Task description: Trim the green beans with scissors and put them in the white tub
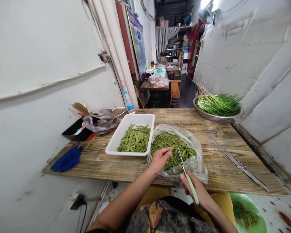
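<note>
My left hand reaches into a clear plastic bag full of green bean pods, its fingers pinched on one pod at the top of the pile. My right hand hovers at the table's near edge, closed around the pale green handles of a pair of scissors; the blades point up toward the bag. Left of the bag stands a white rectangular tray holding more green pods.
A metal bowl of long green stalks sits at the far right of the wooden table. Metal skewers lie at right. A blue cloth, black bin with sticks, water bottle at left. Green basin on the floor. A person sits far back.
</note>
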A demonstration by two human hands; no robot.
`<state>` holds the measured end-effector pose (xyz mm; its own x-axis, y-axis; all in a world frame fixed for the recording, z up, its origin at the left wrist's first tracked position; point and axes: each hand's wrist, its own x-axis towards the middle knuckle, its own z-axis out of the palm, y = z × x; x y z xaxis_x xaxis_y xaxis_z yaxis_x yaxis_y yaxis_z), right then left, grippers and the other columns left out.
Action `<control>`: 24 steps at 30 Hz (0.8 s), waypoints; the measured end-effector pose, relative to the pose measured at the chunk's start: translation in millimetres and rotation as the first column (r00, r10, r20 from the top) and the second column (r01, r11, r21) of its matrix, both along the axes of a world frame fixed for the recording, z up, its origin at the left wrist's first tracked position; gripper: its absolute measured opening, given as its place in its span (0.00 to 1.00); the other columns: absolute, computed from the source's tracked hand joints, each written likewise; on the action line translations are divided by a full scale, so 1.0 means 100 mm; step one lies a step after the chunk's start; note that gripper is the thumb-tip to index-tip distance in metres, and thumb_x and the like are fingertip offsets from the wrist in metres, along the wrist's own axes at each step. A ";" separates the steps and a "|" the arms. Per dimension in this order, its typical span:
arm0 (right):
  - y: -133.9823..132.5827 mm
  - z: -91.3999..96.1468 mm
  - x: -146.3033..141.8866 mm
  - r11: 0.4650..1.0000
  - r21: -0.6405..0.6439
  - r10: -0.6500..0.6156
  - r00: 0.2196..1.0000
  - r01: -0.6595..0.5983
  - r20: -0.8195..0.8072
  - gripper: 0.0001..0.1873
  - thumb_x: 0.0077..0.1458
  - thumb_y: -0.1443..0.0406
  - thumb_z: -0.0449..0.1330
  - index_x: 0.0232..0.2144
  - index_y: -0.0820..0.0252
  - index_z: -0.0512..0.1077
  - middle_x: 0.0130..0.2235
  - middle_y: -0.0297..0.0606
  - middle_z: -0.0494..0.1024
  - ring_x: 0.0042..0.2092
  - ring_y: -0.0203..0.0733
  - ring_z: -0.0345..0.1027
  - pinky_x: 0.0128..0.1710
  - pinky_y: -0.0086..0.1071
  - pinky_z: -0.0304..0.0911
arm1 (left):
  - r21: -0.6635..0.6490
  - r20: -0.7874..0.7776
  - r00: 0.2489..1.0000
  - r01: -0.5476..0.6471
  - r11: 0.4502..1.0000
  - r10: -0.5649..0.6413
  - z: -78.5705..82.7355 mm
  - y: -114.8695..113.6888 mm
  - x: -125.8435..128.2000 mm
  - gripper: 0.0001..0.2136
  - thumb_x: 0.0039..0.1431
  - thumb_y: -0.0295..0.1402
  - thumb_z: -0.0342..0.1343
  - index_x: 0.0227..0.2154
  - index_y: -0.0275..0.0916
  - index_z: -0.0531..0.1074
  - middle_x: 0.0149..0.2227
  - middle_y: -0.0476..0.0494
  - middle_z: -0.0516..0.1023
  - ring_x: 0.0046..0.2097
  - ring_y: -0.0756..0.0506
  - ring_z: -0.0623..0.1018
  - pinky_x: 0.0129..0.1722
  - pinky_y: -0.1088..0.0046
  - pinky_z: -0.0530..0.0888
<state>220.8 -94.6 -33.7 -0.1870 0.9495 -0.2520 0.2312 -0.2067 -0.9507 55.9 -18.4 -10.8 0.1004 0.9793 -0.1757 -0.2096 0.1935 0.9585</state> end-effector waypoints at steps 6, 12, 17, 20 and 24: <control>0.03 0.11 0.00 0.997 0.062 0.051 0.996 -0.056 0.077 0.27 0.52 0.47 0.52 0.46 0.58 0.69 0.19 0.30 0.68 0.22 0.37 0.63 0.22 0.28 0.60 | -0.017 -0.164 0.975 0.147 0.989 -0.148 -0.08 -0.05 0.00 0.18 0.47 0.43 0.57 0.31 0.29 0.76 0.20 0.51 0.68 0.18 0.58 0.55 0.18 0.79 0.51; 0.08 0.19 0.05 0.987 0.117 0.087 0.984 -0.106 0.155 0.23 0.53 0.51 0.53 0.43 0.60 0.71 0.27 0.36 0.74 0.31 0.42 0.67 0.31 0.32 0.63 | 0.057 -0.356 0.925 0.162 0.985 -0.132 0.00 -0.04 -0.05 0.15 0.48 0.42 0.55 0.26 0.32 0.77 0.20 0.48 0.72 0.19 0.55 0.60 0.20 0.79 0.55; 0.11 0.22 0.09 0.977 0.147 0.127 0.974 -0.156 0.189 0.19 0.51 0.54 0.57 0.39 0.61 0.72 0.31 0.35 0.75 0.34 0.42 0.67 0.35 0.32 0.62 | 0.066 -0.406 0.900 0.202 0.977 -0.159 0.06 -0.06 -0.08 0.14 0.48 0.40 0.55 0.23 0.34 0.77 0.20 0.47 0.74 0.21 0.53 0.65 0.21 0.78 0.58; 0.11 0.19 0.06 0.980 0.145 0.109 0.980 -0.134 0.168 0.16 0.49 0.54 0.59 0.31 0.61 0.72 0.24 0.31 0.71 0.28 0.39 0.64 0.28 0.28 0.60 | 0.021 -0.397 0.898 0.214 0.977 -0.188 0.07 -0.06 -0.10 0.14 0.48 0.40 0.55 0.27 0.33 0.77 0.21 0.47 0.75 0.20 0.53 0.64 0.21 0.78 0.59; 0.10 0.09 0.03 0.999 0.000 0.049 0.996 -0.049 0.069 0.21 0.49 0.50 0.56 0.37 0.60 0.69 0.15 0.24 0.59 0.16 0.32 0.53 0.16 0.26 0.54 | 0.176 -0.500 0.864 0.035 0.984 0.058 0.16 0.05 -0.34 0.12 0.50 0.37 0.54 0.32 0.35 0.77 0.27 0.45 0.77 0.25 0.51 0.70 0.27 0.75 0.66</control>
<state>224.1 -84.9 -24.5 -0.2157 0.9400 -0.2642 0.3063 -0.1918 -0.9324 21.6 -13.8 5.1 0.0331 0.9991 -0.0273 0.3072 0.0159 0.9515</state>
